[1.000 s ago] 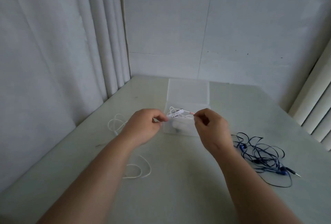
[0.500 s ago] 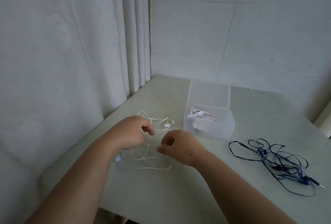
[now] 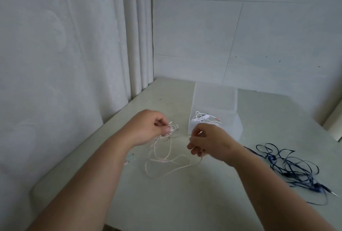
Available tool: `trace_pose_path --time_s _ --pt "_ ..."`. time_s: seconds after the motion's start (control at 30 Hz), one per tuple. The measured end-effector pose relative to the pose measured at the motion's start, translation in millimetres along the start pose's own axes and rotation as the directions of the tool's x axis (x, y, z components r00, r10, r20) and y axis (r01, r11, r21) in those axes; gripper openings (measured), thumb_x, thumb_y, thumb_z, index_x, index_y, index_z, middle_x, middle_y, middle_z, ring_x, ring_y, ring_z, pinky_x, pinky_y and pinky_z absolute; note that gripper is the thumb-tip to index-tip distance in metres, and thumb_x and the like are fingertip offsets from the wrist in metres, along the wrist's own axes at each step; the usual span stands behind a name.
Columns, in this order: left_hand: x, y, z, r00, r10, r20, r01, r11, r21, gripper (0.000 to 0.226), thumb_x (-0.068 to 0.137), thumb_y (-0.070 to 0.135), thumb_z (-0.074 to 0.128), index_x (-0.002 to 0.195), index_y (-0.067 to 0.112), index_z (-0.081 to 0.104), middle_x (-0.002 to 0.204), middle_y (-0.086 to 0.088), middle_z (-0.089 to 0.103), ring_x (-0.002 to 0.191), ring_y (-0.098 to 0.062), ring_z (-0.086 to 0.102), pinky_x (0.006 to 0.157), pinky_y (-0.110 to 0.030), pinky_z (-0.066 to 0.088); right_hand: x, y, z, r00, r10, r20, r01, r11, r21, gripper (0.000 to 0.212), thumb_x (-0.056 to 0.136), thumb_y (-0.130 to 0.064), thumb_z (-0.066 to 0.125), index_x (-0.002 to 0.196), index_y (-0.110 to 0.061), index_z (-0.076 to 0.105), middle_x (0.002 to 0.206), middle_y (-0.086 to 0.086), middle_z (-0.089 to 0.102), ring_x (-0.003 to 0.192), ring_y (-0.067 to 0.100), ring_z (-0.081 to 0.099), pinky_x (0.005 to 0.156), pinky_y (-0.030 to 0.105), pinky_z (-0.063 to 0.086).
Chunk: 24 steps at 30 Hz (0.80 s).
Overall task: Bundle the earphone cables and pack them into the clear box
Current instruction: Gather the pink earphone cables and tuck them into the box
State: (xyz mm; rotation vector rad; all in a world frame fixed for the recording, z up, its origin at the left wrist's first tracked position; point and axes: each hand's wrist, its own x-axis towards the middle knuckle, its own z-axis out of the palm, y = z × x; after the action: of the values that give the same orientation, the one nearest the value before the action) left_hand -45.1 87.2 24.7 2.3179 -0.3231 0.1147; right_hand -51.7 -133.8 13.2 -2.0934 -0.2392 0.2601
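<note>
Nearest the camera the pale table [image 3: 185, 203] carries the slack of the white earphone cable [image 3: 162, 160], which hangs below both grips in loose, crossing loops that just reach the surface. Above it, the left hand [image 3: 148, 127] has its fingers curled, the thumb pressing a small gather of strands against them. Just to the right of that grip, the right hand [image 3: 209, 143] appears to pinch a single strand between thumb and curled fingers, though the contact is partly hidden. Off to the right of the right grip, well apart, the blue earphone cable [image 3: 294, 170] lies in an untidy heap. Beyond the right grip stands the clear box [image 3: 231, 127], with a bundled white set [image 3: 200, 119] already inside. The risk, as I judge it, is in those crossing loops. Drawing the strand taut could tighten them into a knot, and the thin, slippery cord could slide out of the left grip and undo the gather.
</note>
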Motion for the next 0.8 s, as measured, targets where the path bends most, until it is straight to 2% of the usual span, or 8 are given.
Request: trace_pose_path --time_s 0.1,0.2,0.33,0.43,0.57,0.63,0.73,0.8 --pt "13.4 20.7 12.8 0.999 0.035 -0.030 -0.040 0.977 -0.211 0.009 0.086 0.019 0.070 0.079 0.014 0.068 0.058 0.008 0.066 0.047 0.000 0.052 0.048 -0.013 0.037 -11.5 8.0 -37.8 0.994 -0.017 -0.107 0.032 0.990 0.137 0.010 0.091 -0.009 0.060 0.082 -0.007 0.057 0.060 0.009 0.062 0.046 0.018 0.049 0.046 0.026 0.039" --pt "28.5 37.7 30.1 0.995 0.016 -0.102 -0.060 0.888 -0.455 0.010 0.088 0.013 0.066 0.080 0.007 0.067 0.050 0.006 0.052 0.045 -0.008 0.043 0.045 -0.017 0.034 -17.7 23.7 -65.3 0.964 -0.008 -0.265 0.071 0.971 0.229 0.018 0.091 -0.010 0.061 0.073 -0.013 0.057 0.047 -0.004 0.041 0.041 0.013 0.029 0.041 0.021 0.025" --pt "45.7 52.6 57.4 0.987 -0.059 -0.146 -0.052 0.754 -0.655 0.016 0.089 0.013 0.063 0.074 0.013 0.069 0.049 0.006 0.051 0.044 -0.012 0.036 0.044 -0.020 0.026 -26.1 32.8 -81.4 0.933 -0.002 -0.359 0.170 0.884 0.436 0.029 0.091 -0.009 0.057 0.063 -0.014 0.055 0.047 -0.003 0.028 0.039 0.012 0.020 0.040 0.017 0.016" --pt "51.3 55.7 72.7 0.990 -0.068 -0.122 -0.031 0.746 -0.665 0.016 0.089 0.014 0.063 0.074 0.011 0.067 0.045 0.012 0.048 0.040 -0.006 0.035 0.041 -0.017 0.024 -27.6 32.4 -85.2 0.910 -0.014 -0.414 0.264 0.790 0.554 0.034 0.089 -0.013 0.056 0.056 -0.015 0.050 0.050 -0.003 0.024 0.043 0.011 0.016 0.045 0.021 0.010" --pt "50.1 43.1 80.5 0.979 -0.124 -0.161 -0.048 0.627 -0.777 0.024 0.094 0.006 0.053 0.072 0.013 0.056 0.046 0.009 0.044 0.043 -0.011 0.034 0.046 -0.021 0.026 -25.9 31.5 -85.5 0.827 0.018 -0.562 0.402 0.680 0.613 0.031 0.081 -0.021 0.048 0.052 -0.019 0.039 0.055 0.000 0.021 0.043 0.013 0.015 0.044 0.025 0.009" --pt "49.2 37.0 78.2 0.966 -0.177 -0.188 -0.081 0.483 -0.872 0.026 0.097 0.003 0.045 0.072 0.012 0.050 0.051 0.003 0.053 0.046 -0.014 0.043 0.048 -0.024 0.031 -27.6 29.7 -84.5 0.717 0.048 -0.695 0.523 0.622 0.582 0.028 0.081 -0.016 0.045 0.055 -0.016 0.033 0.054 0.001 0.022 0.045 0.014 0.016 0.045 0.028 0.009" --pt "46.2 34.4 75.9 0.969 -0.185 -0.166 -0.098 0.331 -0.939 0.024 0.099 0.007 0.039 0.077 0.012 0.047 0.065 -0.006 0.068 0.058 -0.017 0.057 0.054 -0.026 0.040 -31.2 27.2 -79.9 0.565 0.045 -0.824 0.620 0.636 0.460 0.023 0.074 -0.010 0.041 0.061 -0.011 0.022 0.053 0.001 0.024 0.050 0.017 0.017 0.048 0.032 0.010" --pt "44.0 35.5 76.7 0.977 -0.162 -0.137 -0.093 0.253 -0.963 0.025 0.099 0.008 0.039 0.077 0.011 0.049 0.074 -0.010 0.070 0.069 -0.022 0.062 0.061 -0.029 0.045 -30.7 30.4 -79.1 0.597 -0.058 -0.800 0.599 0.696 0.396 0.021 0.075 -0.011 0.041 0.057 -0.010 0.030 0.052 0.004 0.029 0.050 0.018 0.022 0.049 0.033 0.014"
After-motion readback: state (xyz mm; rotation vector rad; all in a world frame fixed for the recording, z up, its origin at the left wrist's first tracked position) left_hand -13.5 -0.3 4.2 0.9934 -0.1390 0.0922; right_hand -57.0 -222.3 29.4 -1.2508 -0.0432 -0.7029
